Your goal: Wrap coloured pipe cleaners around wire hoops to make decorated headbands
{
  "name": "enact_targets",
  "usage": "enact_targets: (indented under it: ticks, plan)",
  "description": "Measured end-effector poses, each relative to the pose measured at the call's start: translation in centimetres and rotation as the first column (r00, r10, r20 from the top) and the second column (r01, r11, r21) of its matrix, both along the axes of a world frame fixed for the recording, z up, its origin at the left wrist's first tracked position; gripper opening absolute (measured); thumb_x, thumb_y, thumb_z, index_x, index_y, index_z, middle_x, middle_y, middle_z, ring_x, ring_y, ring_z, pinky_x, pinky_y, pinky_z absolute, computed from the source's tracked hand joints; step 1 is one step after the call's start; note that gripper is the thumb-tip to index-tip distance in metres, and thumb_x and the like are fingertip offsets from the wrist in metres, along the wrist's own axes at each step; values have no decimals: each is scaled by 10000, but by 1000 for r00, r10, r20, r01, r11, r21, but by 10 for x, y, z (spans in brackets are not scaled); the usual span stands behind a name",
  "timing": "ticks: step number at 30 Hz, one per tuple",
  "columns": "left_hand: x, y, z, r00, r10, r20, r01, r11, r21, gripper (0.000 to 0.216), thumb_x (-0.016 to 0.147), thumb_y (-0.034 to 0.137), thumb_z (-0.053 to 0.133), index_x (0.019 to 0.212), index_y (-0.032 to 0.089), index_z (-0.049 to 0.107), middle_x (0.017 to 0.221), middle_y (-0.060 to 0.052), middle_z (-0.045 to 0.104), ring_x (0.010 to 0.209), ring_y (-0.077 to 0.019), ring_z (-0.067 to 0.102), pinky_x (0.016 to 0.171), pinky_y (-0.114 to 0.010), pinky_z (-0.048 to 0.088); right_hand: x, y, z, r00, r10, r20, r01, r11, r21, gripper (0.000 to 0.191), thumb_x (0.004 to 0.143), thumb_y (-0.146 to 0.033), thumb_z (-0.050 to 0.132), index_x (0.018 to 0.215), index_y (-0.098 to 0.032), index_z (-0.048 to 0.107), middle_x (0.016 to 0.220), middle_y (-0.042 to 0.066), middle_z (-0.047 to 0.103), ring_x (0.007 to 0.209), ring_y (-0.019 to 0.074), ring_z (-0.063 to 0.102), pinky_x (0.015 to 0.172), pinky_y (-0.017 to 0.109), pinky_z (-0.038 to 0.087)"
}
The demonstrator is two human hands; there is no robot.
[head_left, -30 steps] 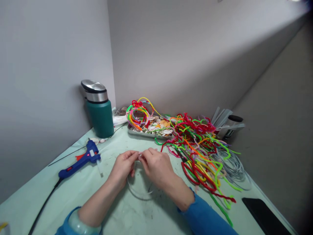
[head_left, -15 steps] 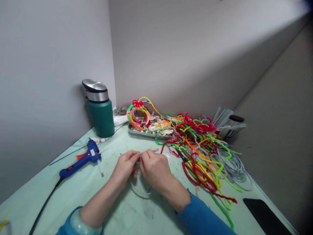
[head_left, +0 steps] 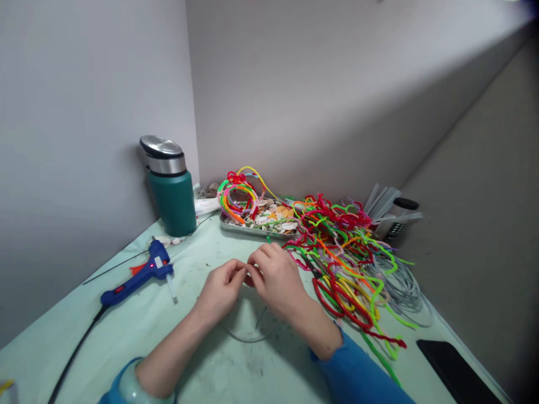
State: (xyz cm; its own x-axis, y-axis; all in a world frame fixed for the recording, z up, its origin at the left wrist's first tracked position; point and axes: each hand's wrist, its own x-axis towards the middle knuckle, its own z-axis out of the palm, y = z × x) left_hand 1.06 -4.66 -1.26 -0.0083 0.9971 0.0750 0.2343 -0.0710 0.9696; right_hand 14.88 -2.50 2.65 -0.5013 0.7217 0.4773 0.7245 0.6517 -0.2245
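My left hand (head_left: 222,289) and my right hand (head_left: 275,278) meet over the middle of the table, thumbs and fingertips pinched together. A thin grey wire loop (head_left: 248,340) curves down below them, its upper part hidden behind the hands. Half a second ago a short pink pipe cleaner stuck out past my right fingers; now the fingers cover whatever is between them. Right of my hands lie red-handled scissors (head_left: 324,300) and a tangled heap of colourful pipe cleaners (head_left: 337,221).
A blue glue gun (head_left: 141,280) with its cord lies left, before a green bottle (head_left: 172,202). At the back, a metal tray (head_left: 256,230) holds shells and pipe-cleaner-wrapped rings (head_left: 227,212). Coiled grey wire (head_left: 402,292) and a black phone-like slab (head_left: 457,367) are at right.
My right hand has turned and shifted slightly right and up, its fingers now more raised. The pink pipe cleaner end has gone out of sight. The wire loop has swung slightly.
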Motion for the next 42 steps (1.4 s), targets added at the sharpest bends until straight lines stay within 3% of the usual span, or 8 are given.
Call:
enact_targets:
  ticks: [6,12,20,25,28,33,39,42]
  plan:
    - [0,-5,4,988,-123,-92,129,990,63,249,842,330,442,764,170,617,707,-33,678,582,-132,537,531,-214,349,16,12,9,978,45,-206,-129,901,-414,92,780,-172,550,720,-173,621,689,-10,613,647,112,509,559,211,334]
    - [3,-11,9,981,-196,2,196,978,69,151,837,313,477,929,195,501,658,-9,675,553,-127,524,527,-208,343,28,17,17,926,-17,-376,-298,580,-759,113,746,-231,566,677,-145,593,530,-35,528,466,73,442,429,180,296]
    - [4,-21,12,966,-251,69,241,961,133,151,807,290,546,897,208,456,631,24,590,557,-113,509,519,-197,352,30,27,4,838,-120,-533,-514,155,-844,41,646,-159,613,643,-122,596,516,-57,499,428,39,416,415,152,316]
    - [5,-17,11,972,-227,67,214,964,160,120,793,295,569,837,187,544,696,-17,635,624,-136,563,560,-211,394,25,33,-6,788,-213,-578,-594,-12,-804,99,632,-211,623,641,-143,552,449,-60,501,354,68,434,362,172,338]
    - [5,-13,11,986,-142,84,128,980,149,132,776,306,587,804,179,569,683,-16,632,598,-131,551,545,-212,392,24,34,-6,770,-233,-593,-600,50,-798,190,692,-315,627,656,-145,549,454,-50,516,351,76,455,361,180,369]
    - [2,-7,9,997,-12,81,2,991,131,172,754,340,607,800,176,581,617,5,595,581,-134,546,552,-221,401,28,34,-1,772,-165,-614,-533,360,-766,301,775,-422,578,734,-124,591,605,-12,574,441,62,492,428,173,392]
    - [1,-3,3,993,91,70,-100,985,141,192,738,343,611,852,197,560,647,9,623,630,-156,599,582,-232,422,23,25,2,887,53,-460,-384,638,-667,171,789,-301,575,779,-139,628,670,-2,592,541,78,494,492,181,380]
    - [1,-2,4,992,126,6,-124,974,191,150,749,327,597,816,196,568,745,-6,634,641,-141,587,579,-220,415,21,23,2,915,86,-394,-327,732,-598,137,801,-254,553,782,-146,635,681,-1,599,590,90,504,523,185,373]
